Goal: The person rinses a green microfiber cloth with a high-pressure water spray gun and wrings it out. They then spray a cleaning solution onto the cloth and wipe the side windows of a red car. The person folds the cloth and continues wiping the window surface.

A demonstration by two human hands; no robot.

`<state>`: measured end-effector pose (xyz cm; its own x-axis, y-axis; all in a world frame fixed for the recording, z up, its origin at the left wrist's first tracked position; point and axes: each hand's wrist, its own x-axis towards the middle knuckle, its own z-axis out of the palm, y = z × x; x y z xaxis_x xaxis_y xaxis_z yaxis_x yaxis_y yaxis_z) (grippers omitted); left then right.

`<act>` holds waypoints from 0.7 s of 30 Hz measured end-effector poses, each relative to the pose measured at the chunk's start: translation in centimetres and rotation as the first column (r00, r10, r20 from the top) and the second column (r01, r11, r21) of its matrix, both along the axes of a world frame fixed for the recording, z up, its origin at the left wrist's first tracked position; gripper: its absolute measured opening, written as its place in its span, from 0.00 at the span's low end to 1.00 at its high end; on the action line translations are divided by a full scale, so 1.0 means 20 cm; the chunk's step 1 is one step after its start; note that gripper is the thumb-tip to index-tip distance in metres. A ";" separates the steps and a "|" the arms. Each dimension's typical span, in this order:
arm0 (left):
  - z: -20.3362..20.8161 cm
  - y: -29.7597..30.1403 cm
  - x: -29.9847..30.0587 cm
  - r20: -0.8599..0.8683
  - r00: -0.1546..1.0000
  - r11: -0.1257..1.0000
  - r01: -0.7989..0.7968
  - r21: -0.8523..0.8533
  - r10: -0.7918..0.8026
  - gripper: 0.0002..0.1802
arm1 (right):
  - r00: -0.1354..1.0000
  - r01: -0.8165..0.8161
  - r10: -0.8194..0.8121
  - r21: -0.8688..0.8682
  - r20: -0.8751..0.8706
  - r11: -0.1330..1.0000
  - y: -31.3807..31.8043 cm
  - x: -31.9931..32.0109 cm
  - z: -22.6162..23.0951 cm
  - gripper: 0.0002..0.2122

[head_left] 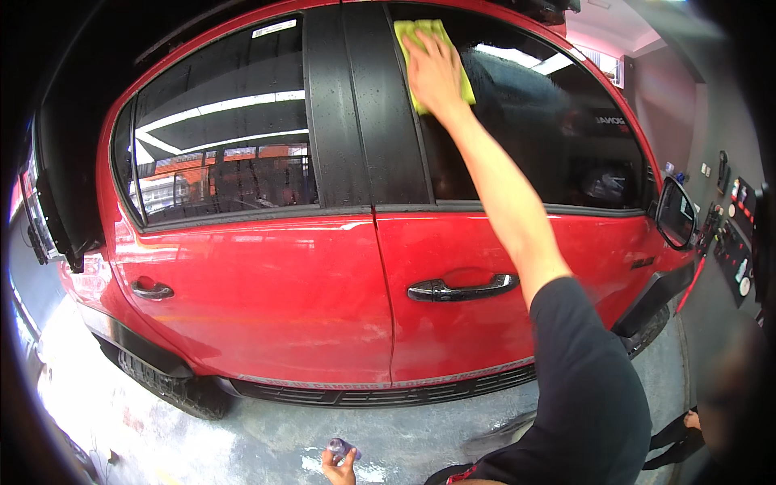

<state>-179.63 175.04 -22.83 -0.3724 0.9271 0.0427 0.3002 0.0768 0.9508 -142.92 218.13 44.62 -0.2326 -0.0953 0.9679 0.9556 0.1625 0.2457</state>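
My right hand (436,74) presses a yellow-green cloth (411,44) flat against the dark front side window (525,121) of a red vehicle. It is near the window's upper rear corner, with the fingers spread over the cloth. A hazy, wet-looking patch shows on the glass beside it. Low in the picture, my left hand (339,471) grips a small purplish bottle-like object (346,449) with a dark round end. Only the fingers and part of that hand show; the object's exact kind is unclear.
The red front door (461,339) has a black handle (462,288); a side mirror (676,212) juts out at right. A black side step (388,396) runs below the doors. Tools hang on the grey wall at right, where another person's hand (692,419) shows low down.
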 end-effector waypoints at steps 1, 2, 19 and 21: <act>-0.03 -0.03 -0.03 0.036 0.999 1.000 -0.030 0.008 0.030 0.24 | 0.999 -0.037 0.037 -0.013 -0.027 0.999 -0.04 -0.03 -0.19 0.20; -0.05 -0.04 -0.05 0.074 0.996 0.999 -0.050 0.022 0.048 0.25 | 0.998 -0.043 0.042 -0.025 -0.045 0.999 -0.08 -0.04 -0.37 0.23; -0.29 -0.03 0.02 0.323 0.939 0.993 -0.113 -0.028 0.116 0.29 | 0.986 -0.020 -0.007 -0.156 -0.169 0.988 -0.06 0.43 0.37 0.19; -0.29 0.01 0.11 0.271 0.960 0.997 -0.073 0.020 0.065 0.29 | 0.943 0.313 -0.306 0.040 -0.135 0.949 0.03 1.05 0.32 0.19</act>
<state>-177.38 175.32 -28.56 -0.4364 0.8988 -0.0413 0.0271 0.0590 0.9979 -121.87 218.73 50.92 -0.1370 -0.0965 0.9859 0.9801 -0.1574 0.1208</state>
